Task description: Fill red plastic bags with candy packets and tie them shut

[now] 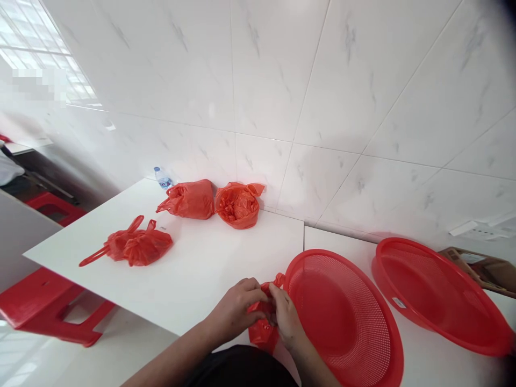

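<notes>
My left hand [236, 309] and my right hand [285, 316] meet at the near edge of a white table [209, 269], both gripping a bunched red plastic bag [261, 332]. Its folds are partly hidden by my fingers. Just right of my right hand, a round red plastic mesh strainer [338, 317] lies tilted, its rim close to the bag. Farther off on the table are a knotted red bag with loose handles [141, 246], a full red bag [191, 200] and an open red bag [237, 205] against the wall.
A second red basin [435, 295] rests at the right on a white counter. A water bottle [162, 179] stands behind the bags. White marble-look tiles form the back wall. A red stool [48, 306] stands on the floor at the left, and a cardboard box [481, 271] sits at the far right.
</notes>
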